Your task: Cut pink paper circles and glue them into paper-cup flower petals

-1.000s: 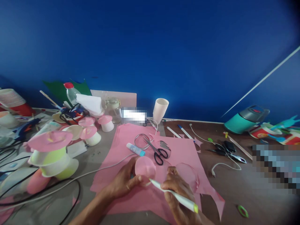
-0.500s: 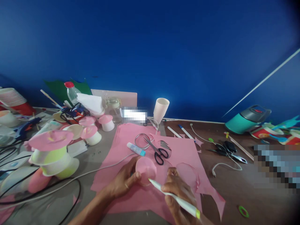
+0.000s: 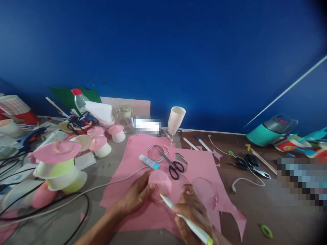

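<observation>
My left hand grips a round pink paper disc by its left edge, thumb on top. In my right hand is a white marker with a yellow tip, and the tip meets the lower part of the disc. Beneath both hands lie sheets of pink paper, with circles cut out of them. Black-handled scissors rest on the paper just beyond the disc. A glue stick with a blue cap lies beside them.
White cups with pink paper tops stand at the left, near a glass jar. A stack of white cups is against the blue wall. At right are a teal flask, pens and cables. A white cable crosses the paper.
The marker tip has shifted slightly left along the disc, and my right hand has moved a little left with it. My left hand still holds the disc.
</observation>
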{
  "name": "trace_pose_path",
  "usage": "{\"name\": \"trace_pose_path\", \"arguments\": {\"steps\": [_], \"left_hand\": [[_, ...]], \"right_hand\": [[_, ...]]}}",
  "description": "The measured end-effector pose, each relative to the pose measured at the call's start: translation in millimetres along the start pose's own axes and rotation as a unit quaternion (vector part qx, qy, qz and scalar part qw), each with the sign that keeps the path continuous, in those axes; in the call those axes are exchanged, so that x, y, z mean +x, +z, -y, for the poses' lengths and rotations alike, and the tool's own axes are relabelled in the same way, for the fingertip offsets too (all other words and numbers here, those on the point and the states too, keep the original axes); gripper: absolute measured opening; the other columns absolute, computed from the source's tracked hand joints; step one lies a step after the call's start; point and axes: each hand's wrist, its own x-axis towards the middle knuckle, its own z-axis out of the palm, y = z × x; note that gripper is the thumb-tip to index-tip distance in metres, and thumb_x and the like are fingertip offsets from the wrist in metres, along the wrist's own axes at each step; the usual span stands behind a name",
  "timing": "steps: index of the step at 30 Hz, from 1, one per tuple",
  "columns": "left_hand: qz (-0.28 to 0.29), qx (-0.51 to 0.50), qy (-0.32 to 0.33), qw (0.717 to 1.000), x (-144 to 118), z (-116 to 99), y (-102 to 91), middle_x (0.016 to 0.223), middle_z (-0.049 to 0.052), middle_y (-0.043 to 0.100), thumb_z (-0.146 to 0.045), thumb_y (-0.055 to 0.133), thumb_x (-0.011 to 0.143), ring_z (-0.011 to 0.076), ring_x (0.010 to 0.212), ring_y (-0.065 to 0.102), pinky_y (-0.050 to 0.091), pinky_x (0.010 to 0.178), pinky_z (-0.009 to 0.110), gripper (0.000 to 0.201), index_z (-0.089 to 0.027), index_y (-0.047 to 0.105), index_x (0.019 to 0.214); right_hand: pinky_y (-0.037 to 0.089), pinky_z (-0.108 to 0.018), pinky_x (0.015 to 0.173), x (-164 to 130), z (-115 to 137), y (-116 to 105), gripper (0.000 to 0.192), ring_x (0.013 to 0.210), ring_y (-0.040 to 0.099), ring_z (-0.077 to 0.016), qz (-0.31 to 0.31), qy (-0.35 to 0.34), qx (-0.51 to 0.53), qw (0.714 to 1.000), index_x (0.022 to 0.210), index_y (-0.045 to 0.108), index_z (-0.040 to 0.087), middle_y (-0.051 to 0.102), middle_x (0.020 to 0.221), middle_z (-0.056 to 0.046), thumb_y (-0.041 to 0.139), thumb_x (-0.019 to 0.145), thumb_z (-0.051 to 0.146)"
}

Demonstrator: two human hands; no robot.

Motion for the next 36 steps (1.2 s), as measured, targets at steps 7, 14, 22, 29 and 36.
{"name": "trace_pose_path", "arguments": {"steps": [7,14,22,29,36], "left_hand": [[-0.006,-0.004,0.001,1.0,-0.5,-1.1,0.5,0.121,0.012,0.065,-0.058,0.036,0.096,0.0269,0.109,0.06,0.047,0.099,0.04,0.053,-0.016,0.057,0.121],[-0.007,-0.014,0.013,1.0,0.6,-2.5,0.8,0.119,0.011,0.066,-0.054,0.038,0.096,0.0262,0.107,0.06,0.047,0.098,0.038,0.047,-0.017,0.058,0.118],[-0.001,-0.013,0.004,1.0,0.3,0.2,1.2,0.123,0.013,0.064,-0.055,0.038,0.096,0.0267,0.109,0.059,0.046,0.1,0.04,0.05,-0.015,0.057,0.12],[-0.007,-0.009,-0.005,1.0,0.6,0.1,1.1,0.12,0.012,0.066,-0.054,0.04,0.095,0.0271,0.107,0.061,0.048,0.097,0.038,0.049,-0.016,0.059,0.12],[-0.005,-0.002,-0.011,1.0,-1.0,3.7,0.6,0.127,0.012,0.064,-0.058,0.038,0.096,0.0265,0.11,0.06,0.047,0.099,0.038,0.053,-0.018,0.056,0.126]], "right_hand": [[0.049,-0.04,0.071,-3.1,-0.5,0.7,0.021,0.051,0.053,-0.0133,-0.001,0.004,-0.001,1.0,0.094,0.055,0.02,0.058,0.062,0.004,0.047,0.08,0.008],[0.05,-0.038,0.073,1.6,0.4,0.2,0.017,0.051,0.054,-0.0121,0.005,-0.005,-0.014,1.0,0.095,0.055,0.02,0.059,0.064,0.004,0.047,0.084,0.009],[0.049,-0.038,0.073,0.3,1.5,-0.3,0.019,0.052,0.054,-0.0127,0.024,0.002,-0.016,1.0,0.095,0.054,0.021,0.058,0.063,0.004,0.048,0.081,0.009],[0.047,-0.037,0.072,0.2,1.7,-1.6,0.017,0.051,0.05,-0.012,-0.005,-0.001,-0.018,1.0,0.089,0.054,0.02,0.054,0.061,0.005,0.046,0.082,0.007],[0.05,-0.042,0.075,-9.5,-7.4,-0.3,0.018,0.061,0.056,-0.0157,-0.085,0.023,-0.017,0.996,0.105,0.059,0.018,0.059,0.072,-0.001,0.045,0.094,0.017]]}}
